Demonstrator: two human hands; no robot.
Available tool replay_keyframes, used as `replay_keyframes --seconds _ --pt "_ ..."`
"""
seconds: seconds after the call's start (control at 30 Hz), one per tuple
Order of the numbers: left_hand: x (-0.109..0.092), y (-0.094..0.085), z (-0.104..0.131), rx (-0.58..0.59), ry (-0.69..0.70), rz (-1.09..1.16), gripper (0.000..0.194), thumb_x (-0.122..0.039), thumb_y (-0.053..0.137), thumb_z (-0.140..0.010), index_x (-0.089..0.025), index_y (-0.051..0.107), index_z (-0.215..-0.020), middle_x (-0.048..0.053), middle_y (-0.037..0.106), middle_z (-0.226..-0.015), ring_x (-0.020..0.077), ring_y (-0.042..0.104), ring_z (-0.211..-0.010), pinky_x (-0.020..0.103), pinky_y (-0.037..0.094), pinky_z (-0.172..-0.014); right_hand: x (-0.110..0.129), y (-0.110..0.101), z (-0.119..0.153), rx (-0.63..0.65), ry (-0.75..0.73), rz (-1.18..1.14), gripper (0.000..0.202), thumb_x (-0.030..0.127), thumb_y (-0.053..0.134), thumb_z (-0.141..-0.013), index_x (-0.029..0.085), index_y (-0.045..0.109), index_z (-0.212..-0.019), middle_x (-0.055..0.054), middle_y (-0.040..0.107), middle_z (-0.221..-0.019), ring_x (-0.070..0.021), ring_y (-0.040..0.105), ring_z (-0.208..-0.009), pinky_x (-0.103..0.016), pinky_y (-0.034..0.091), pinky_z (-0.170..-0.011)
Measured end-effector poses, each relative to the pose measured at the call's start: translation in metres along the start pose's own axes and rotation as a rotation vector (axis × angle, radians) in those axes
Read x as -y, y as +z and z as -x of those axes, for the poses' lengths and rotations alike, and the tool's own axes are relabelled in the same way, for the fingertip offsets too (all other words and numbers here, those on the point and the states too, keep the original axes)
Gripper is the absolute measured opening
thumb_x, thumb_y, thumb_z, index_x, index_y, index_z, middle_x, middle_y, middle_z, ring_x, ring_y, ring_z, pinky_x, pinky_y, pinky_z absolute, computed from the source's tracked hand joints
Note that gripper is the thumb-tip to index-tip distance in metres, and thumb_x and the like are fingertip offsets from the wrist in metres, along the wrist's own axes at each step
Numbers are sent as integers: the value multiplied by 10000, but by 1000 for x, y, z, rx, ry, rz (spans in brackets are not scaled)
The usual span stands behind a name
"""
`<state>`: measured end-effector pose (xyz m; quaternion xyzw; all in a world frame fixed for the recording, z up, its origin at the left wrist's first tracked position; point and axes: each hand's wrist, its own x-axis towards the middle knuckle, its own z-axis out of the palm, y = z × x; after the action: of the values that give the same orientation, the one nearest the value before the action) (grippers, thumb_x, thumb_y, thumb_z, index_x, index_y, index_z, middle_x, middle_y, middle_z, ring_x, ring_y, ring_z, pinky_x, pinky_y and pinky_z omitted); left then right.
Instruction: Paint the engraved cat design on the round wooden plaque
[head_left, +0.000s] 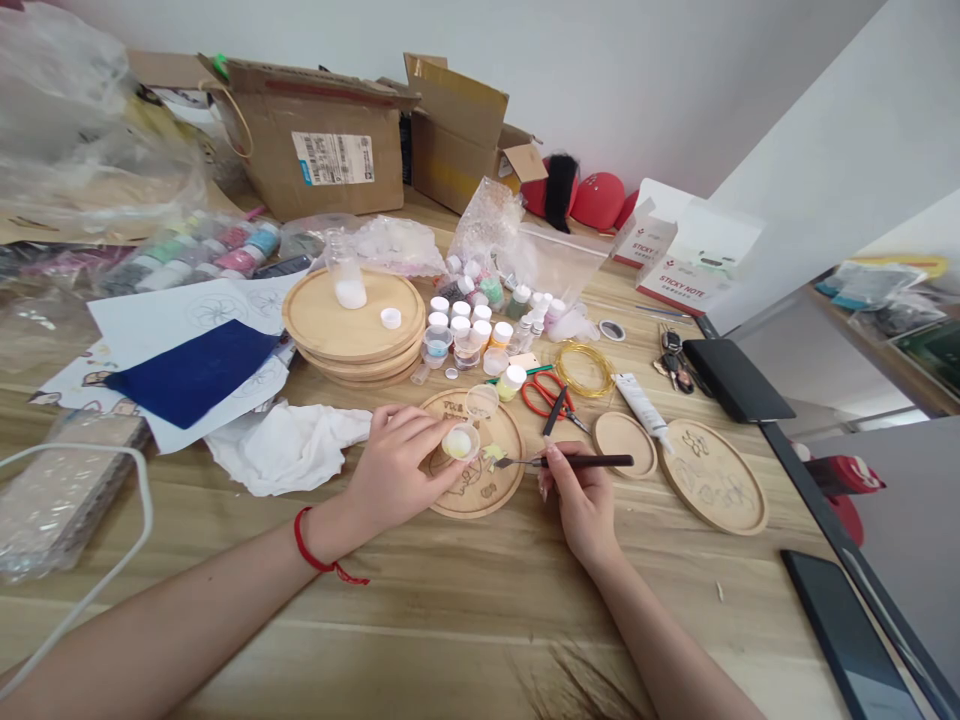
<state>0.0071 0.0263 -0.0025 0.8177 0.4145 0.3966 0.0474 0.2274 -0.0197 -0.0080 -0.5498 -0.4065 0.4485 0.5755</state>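
Observation:
Fingers of my left hand [397, 450] close round a small clear cup [460, 442] with pale yellow stuff inside, held over a round wooden plate [504, 425]. That plate carries dark outlined drawings and a pale yellow patch [493, 451]. My right hand [583, 505] grips a small palette knife [600, 461] by its dark handle. The knife's metal tip points left, at the yellow patch; whether it touches the plate I cannot tell. Just behind the cup lies a clear round lid [481, 401]. A jar with yellow contents [512, 382] stands beyond the plate.
Red-handled scissors [541, 395], gold wire [585, 370], a white tube [639, 405] and two more wooden plates [750, 515] lie to the right. Stacked plates [300, 315], several jars [461, 325] and a crumpled white cloth [281, 450] are behind and left. Cardboard boxes [322, 130] stand at the back.

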Motion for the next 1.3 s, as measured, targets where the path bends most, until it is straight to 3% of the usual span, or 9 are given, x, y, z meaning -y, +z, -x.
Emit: replay_keyframes --seconds 1.3 --pt "0 0 0 17 -19 1 225 -345 690 -825 -221 691 -1013 27 745 -894 212 663 -855 395 415 -834 0 1 -1 -19 13 -1 314 498 701 -813 201 599 -818 44 547 -549 -95 470 -445 -214 377 -400"
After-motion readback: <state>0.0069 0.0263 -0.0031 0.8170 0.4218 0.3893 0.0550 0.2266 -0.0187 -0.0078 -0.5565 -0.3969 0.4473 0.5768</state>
